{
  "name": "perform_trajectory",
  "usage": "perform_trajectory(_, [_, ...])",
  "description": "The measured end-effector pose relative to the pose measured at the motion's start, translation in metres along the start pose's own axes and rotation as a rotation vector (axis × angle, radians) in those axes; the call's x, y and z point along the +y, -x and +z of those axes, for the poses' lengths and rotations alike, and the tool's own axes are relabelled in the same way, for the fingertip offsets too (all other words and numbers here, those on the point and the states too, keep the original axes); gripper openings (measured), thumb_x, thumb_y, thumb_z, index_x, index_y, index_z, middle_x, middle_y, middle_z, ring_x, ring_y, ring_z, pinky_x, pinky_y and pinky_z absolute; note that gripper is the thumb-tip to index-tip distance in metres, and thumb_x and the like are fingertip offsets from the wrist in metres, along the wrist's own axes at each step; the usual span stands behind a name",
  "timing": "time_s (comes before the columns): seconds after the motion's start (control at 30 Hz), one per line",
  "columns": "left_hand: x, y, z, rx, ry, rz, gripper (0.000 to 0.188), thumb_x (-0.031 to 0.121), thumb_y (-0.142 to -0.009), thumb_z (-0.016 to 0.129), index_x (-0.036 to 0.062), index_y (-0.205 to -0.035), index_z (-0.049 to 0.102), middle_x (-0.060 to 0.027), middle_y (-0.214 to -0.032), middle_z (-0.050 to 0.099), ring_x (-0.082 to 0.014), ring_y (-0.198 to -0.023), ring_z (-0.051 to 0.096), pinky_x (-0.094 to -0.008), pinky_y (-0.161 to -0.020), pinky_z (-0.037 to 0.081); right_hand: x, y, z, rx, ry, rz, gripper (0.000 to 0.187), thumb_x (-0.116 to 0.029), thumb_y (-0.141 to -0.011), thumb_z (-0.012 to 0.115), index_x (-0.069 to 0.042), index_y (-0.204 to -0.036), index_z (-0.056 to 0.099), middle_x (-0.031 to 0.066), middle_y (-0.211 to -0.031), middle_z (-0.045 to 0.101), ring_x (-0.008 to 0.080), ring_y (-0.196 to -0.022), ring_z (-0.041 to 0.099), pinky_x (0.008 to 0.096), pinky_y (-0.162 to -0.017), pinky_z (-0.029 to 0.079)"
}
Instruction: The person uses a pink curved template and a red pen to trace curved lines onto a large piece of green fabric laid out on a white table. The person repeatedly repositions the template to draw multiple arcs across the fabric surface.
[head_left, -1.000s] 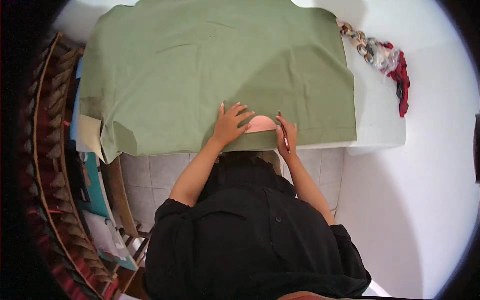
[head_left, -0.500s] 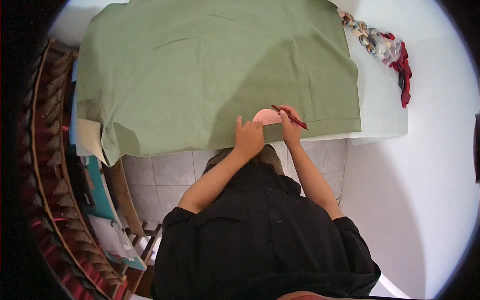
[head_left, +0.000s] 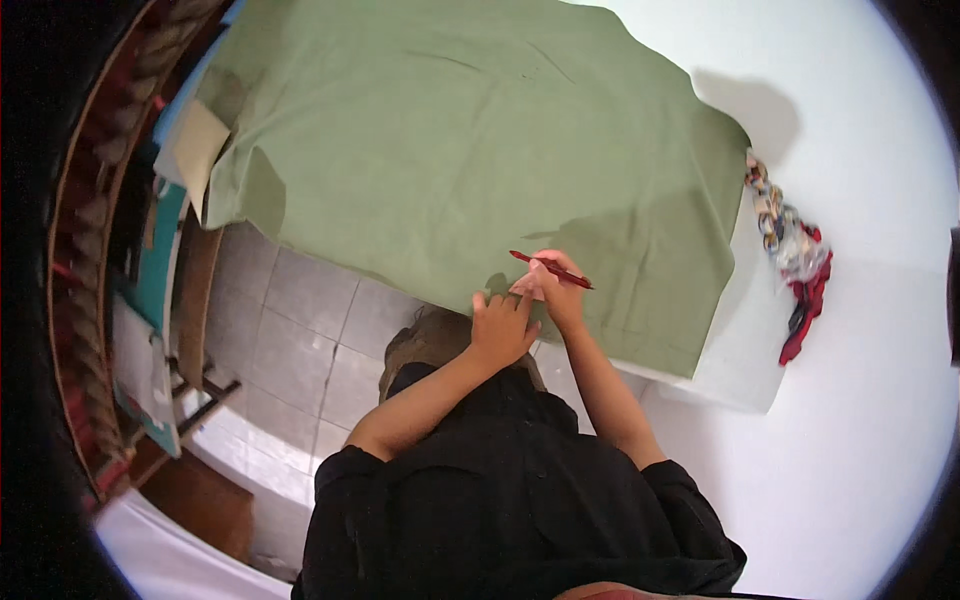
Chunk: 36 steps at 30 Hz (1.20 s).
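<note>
My right hand grips a slim dark red pen, which slants across the fingers. A small pink piece, paper or thin cloth, shows between my two hands and is partly covered by them. Just to its left, my left hand rests at the near edge of the green cloth, fingers apart, one fingertip close to or touching the pink piece. Whether the right hand also pinches the pink piece is hard to make out.
Under the cloth stands a white-topped table. On its right lie a chain of small rings, clear plastic and red fabric. A cream sheet hangs at the left corner, near a wooden rack.
The view has turned, so the table appears tilted. My right hand has come closer to my left, and the pink piece, earlier a plain half-round on the cloth, now shows less.
</note>
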<state>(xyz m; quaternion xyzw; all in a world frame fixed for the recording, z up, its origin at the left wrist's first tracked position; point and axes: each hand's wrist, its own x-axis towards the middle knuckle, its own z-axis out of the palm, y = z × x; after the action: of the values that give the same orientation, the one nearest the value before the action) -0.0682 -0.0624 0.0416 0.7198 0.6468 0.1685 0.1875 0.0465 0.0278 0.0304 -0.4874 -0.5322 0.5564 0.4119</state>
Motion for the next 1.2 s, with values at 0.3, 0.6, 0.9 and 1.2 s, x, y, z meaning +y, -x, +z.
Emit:
perform_trajectory(0.3, [0.039,0.011,0.024,0.09,-0.115,-0.345,0.06,0.051,-0.086,0.056,0.0211,-0.137,0.049,-0.01,-0.094,0.055,-0.0264,-0.091,0.053,-0.0503,-0.087,0.031,0.006,-0.033,-0.034,-0.43,0.298,0.032,0.019,-0.016,-0.081,0.072,-0.001,-0.09,0.067,0.0057,-0.085,0.069,0.0117,-0.08,0.063,0.0277,-0.072,0.05])
perform_trajectory(0.6, [0.061,0.012,0.037,0.159,-0.188,-0.54,0.056,0.054,-0.091,0.047,0.0287,-0.141,0.044,-0.0121,-0.099,0.051,-0.0288,-0.099,0.049,-0.0616,-0.092,0.03,-0.001,-0.05,-0.032,-0.611,0.468,-0.24,0.027,-0.034,-0.084,0.068,-0.008,-0.087,0.071,0.0059,-0.082,0.071,0.0242,-0.08,0.065,0.0467,-0.104,0.024])
perform_trajectory(0.9, [0.07,0.008,0.042,0.159,-0.196,-0.646,0.052,0.053,-0.092,0.047,0.0354,-0.14,0.044,-0.0116,-0.101,0.05,-0.0293,-0.101,0.049,-0.0684,-0.096,0.026,0.012,-0.059,-0.019,-0.684,0.466,-0.218,0.027,-0.037,-0.089,0.062,-0.011,-0.094,0.069,0.0035,-0.086,0.07,0.0223,-0.087,0.066,0.062,-0.108,0.005])
perform_trajectory(1.2, [0.067,0.009,0.034,0.077,-0.226,-0.61,0.051,0.051,-0.094,0.044,0.0328,-0.142,0.042,-0.0132,-0.102,0.049,-0.0303,-0.102,0.05,-0.0695,-0.097,0.024,0.028,-0.056,-0.022,-0.651,0.365,-0.275,0.03,-0.038,-0.09,0.061,-0.009,-0.094,0.069,0.0061,-0.086,0.07,0.027,-0.09,0.065,0.0628,-0.11,0.002])
